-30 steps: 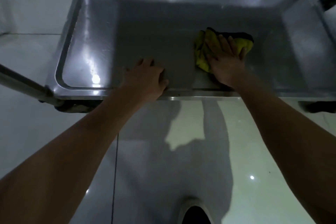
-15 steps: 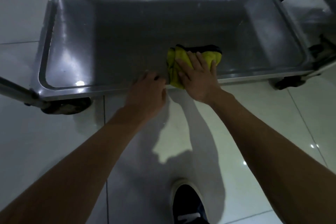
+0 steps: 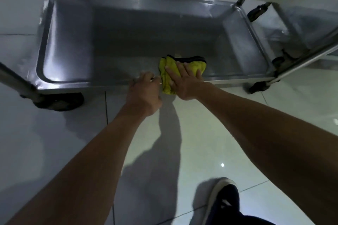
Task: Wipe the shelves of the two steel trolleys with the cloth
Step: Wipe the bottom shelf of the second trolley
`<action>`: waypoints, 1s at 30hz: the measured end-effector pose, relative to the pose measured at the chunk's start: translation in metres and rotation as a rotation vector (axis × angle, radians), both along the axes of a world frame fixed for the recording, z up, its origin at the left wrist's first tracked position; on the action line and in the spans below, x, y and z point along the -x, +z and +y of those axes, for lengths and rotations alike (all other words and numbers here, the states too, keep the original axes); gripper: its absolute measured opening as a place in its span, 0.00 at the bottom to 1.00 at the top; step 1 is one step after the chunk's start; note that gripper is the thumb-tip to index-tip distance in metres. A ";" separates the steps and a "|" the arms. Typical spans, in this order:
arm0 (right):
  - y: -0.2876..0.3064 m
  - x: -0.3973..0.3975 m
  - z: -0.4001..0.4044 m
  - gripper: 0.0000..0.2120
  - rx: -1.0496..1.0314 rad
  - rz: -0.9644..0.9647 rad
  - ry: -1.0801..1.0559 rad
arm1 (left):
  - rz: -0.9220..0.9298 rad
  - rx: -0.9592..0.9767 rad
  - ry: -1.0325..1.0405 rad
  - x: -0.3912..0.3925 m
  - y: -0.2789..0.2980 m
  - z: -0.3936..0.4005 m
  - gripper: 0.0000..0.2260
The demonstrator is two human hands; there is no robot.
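Observation:
The bottom shelf (image 3: 128,42) of a steel trolley lies low over the floor in front of me. A crumpled yellow cloth with a dark edge (image 3: 165,71) drapes over the shelf's near rim, right of centre. My right hand (image 3: 184,80) presses flat on the cloth, fingers straight and spread. My left hand (image 3: 144,93) curls over the near rim just left of the cloth and grips it.
A second steel trolley (image 3: 300,29) stands close on the right, its wheels (image 3: 256,12) next to the first one's corner. An upper shelf edge crosses the top. A black castor (image 3: 60,101) sits under the near left corner. My dark shoe (image 3: 225,201) is on the glossy tiled floor.
My right hand has dragged the cloth from the shelf's middle back to the near rim, over which it now hangs. My view has pulled back and up; the left hand stays on the rim.

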State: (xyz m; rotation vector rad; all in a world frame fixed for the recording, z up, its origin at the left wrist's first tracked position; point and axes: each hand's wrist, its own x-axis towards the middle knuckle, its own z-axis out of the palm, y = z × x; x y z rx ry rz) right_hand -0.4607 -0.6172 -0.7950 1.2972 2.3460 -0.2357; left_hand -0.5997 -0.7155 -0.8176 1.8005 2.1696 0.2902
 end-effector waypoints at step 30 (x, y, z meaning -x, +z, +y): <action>-0.047 -0.162 0.097 0.23 -0.248 0.495 0.191 | 0.159 -0.027 0.125 -0.153 0.018 0.085 0.18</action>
